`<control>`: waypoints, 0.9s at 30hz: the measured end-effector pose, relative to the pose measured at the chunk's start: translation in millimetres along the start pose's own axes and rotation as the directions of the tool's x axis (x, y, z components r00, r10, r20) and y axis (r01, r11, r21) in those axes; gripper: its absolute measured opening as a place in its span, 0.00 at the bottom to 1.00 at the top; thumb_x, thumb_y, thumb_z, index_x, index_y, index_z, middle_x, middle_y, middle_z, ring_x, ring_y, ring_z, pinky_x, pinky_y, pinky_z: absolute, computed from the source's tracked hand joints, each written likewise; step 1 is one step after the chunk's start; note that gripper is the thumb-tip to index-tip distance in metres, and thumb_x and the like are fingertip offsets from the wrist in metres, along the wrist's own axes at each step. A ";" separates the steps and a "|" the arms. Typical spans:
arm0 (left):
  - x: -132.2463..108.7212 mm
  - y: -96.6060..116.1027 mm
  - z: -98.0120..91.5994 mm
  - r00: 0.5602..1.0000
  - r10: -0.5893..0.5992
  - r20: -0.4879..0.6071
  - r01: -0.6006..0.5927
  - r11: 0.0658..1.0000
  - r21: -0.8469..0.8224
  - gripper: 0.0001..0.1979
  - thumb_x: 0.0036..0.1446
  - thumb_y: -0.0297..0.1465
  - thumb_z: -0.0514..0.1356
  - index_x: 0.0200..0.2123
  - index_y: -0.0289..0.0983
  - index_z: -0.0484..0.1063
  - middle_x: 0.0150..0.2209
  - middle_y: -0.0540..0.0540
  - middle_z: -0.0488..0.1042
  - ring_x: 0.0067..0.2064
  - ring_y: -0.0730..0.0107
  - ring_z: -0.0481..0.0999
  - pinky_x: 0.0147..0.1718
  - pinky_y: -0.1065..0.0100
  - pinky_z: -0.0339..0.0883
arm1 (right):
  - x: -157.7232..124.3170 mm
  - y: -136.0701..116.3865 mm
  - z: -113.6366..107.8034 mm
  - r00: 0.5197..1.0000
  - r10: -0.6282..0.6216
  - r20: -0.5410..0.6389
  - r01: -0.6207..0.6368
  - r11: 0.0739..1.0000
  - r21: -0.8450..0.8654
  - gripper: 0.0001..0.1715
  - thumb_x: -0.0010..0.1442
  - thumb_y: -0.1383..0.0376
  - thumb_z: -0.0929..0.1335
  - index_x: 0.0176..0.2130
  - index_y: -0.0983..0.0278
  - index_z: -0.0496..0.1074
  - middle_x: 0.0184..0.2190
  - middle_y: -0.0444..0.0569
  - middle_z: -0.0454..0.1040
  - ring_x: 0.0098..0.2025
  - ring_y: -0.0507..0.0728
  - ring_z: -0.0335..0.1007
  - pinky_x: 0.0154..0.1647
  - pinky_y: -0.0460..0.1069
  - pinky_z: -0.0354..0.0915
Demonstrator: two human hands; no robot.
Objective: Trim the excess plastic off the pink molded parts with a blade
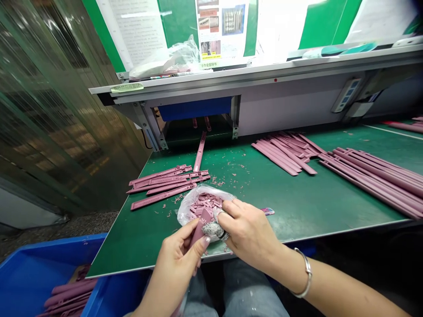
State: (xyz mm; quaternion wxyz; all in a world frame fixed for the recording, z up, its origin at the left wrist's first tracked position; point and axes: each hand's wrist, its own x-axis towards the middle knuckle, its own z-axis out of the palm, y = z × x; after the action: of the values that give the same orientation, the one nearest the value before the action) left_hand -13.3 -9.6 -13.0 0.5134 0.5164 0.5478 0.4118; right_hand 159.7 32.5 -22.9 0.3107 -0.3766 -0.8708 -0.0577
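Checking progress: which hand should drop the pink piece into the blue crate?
Left, probably: the left hand holds the pink plastic piece and sits nearer the blue crate, while the right hand is over the plastic bag.

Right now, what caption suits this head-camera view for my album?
Left hand holds a pink plastic piece; right hand touches a clear bag on a green bench.

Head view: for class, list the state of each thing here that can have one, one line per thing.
Left hand: holding a pink strip.
Right hand: holding a speckled pad against the strip.
Plastic bag: open, filled with pink pieces.
Blue crate: holding pink strips.
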 end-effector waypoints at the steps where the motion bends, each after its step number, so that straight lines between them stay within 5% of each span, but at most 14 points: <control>1: 0.7 -0.2 0.6 1.000 -0.004 0.003 0.004 1.000 -0.002 0.27 0.51 0.40 0.65 0.52 0.32 0.71 0.20 0.54 0.62 0.19 0.77 0.57 0.17 0.74 0.54 | 0.1 1.0 -0.3 1.000 0.013 0.014 -0.014 0.998 0.053 0.10 0.46 0.77 0.62 0.27 0.62 0.63 0.28 0.48 0.66 0.29 0.56 0.58 0.27 0.49 0.54; 7: 1.7 4.5 -1.5 0.999 0.009 0.035 -0.008 1.000 -0.005 0.28 0.56 0.46 0.60 0.52 0.30 0.69 0.22 0.53 0.63 0.18 0.80 0.56 0.18 0.74 0.53 | -2.4 24.4 -3.2 0.959 0.232 -0.161 -0.123 0.858 0.499 0.13 0.60 0.75 0.58 0.42 0.64 0.64 0.40 0.53 0.67 0.43 0.57 0.65 0.43 0.51 0.64; 11: 1.1 4.1 -3.6 0.998 0.029 0.057 -0.026 0.998 -0.060 0.24 0.58 0.46 0.58 0.48 0.33 0.71 0.25 0.52 0.64 0.18 0.82 0.57 0.17 0.75 0.51 | -13.0 32.9 0.7 0.978 0.209 0.024 -0.200 0.885 0.420 0.13 0.58 0.77 0.58 0.38 0.62 0.63 0.32 0.49 0.69 0.34 0.57 0.67 0.35 0.50 0.65; 15: 2.5 2.2 -1.9 0.999 0.028 0.026 -0.026 0.998 -0.062 0.24 0.57 0.45 0.59 0.49 0.33 0.70 0.24 0.53 0.64 0.18 0.82 0.57 0.16 0.75 0.52 | -18.5 21.7 -3.7 0.980 0.137 0.143 -0.187 0.876 0.444 0.22 0.52 0.80 0.58 0.45 0.64 0.64 0.44 0.55 0.69 0.45 0.59 0.68 0.43 0.53 0.67; 18: 3.8 1.8 0.0 1.000 0.016 0.006 -0.015 0.998 -0.069 0.25 0.56 0.45 0.60 0.49 0.33 0.70 0.23 0.53 0.63 0.18 0.81 0.57 0.15 0.75 0.54 | -17.5 12.1 -7.7 0.987 0.124 0.107 -0.160 0.875 0.458 0.28 0.50 0.81 0.58 0.50 0.65 0.62 0.50 0.58 0.66 0.47 0.60 0.67 0.45 0.54 0.67; 23: 2.6 1.2 1.3 1.000 0.015 -0.001 -0.015 0.998 -0.060 0.25 0.56 0.46 0.60 0.50 0.33 0.70 0.23 0.53 0.62 0.18 0.80 0.57 0.14 0.75 0.54 | -15.5 8.2 -1.8 0.988 0.139 -0.059 -0.121 0.962 0.247 0.26 0.50 0.80 0.58 0.48 0.67 0.63 0.43 0.58 0.68 0.40 0.60 0.67 0.37 0.52 0.68; 27: -0.4 0.3 -0.3 1.000 0.010 0.011 -0.009 0.999 -0.054 0.25 0.56 0.45 0.60 0.50 0.33 0.69 0.24 0.53 0.63 0.18 0.81 0.57 0.15 0.75 0.54 | -13.8 18.9 1.2 0.949 0.235 -0.208 -0.210 0.968 0.136 0.23 0.52 0.79 0.57 0.47 0.68 0.65 0.40 0.59 0.68 0.37 0.60 0.67 0.34 0.52 0.67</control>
State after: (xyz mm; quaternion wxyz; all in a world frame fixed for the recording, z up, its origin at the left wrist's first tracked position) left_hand -13.6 -10.0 -12.5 0.5281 0.5074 0.5312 0.4260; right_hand 179.4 37.7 -34.5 0.4316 -0.4456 -0.7842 -0.0150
